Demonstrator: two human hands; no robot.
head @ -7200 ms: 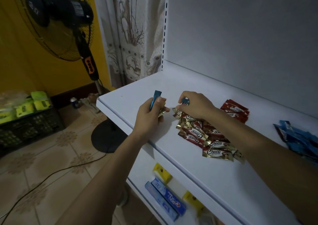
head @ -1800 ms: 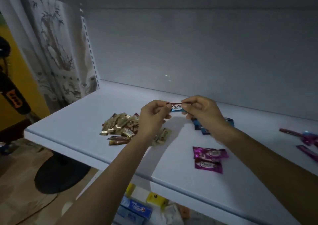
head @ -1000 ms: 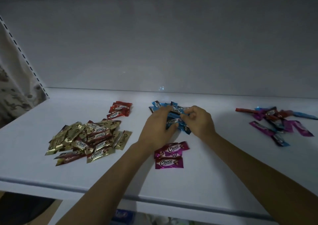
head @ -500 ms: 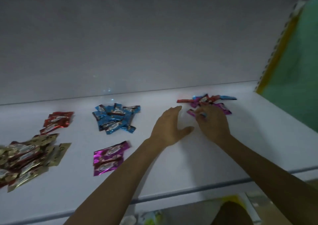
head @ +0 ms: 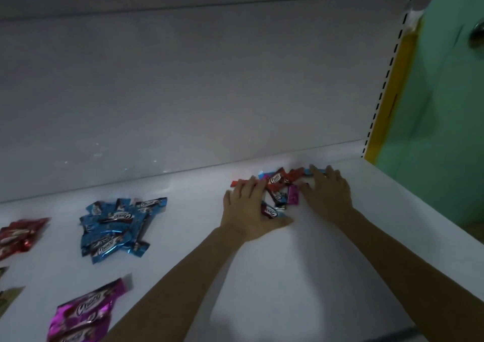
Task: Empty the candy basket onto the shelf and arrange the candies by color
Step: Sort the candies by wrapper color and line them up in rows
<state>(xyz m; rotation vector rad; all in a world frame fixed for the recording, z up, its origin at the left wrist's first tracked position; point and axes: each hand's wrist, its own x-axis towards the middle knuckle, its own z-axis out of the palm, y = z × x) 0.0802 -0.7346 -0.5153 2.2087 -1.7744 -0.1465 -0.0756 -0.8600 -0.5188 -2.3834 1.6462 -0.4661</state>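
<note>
A mixed heap of candies (head: 281, 186) in red, blue and pink wrappers lies near the back right of the white shelf (head: 301, 276). My left hand (head: 247, 208) lies flat on the heap's left side, fingers straight. On the heap's right side my right hand (head: 328, 191) rests with spread fingers. Left of the hands lies a blue pile (head: 117, 222). A red pile (head: 18, 235) shows at the left edge. Pink candies (head: 83, 313) lie at the front left. No basket is in view.
The shelf's grey back panel (head: 183, 93) rises behind the candies. A slotted upright (head: 385, 79) with a yellow strip ends the shelf at the right, beside a green door (head: 445, 106). Gold wrappers (head: 6, 296) poke in at the far left.
My view has swung further right. Both hands have moved onto the mixed heap, the left from hovering beside it to lying flat on its left side, the right spread on its right side.
</note>
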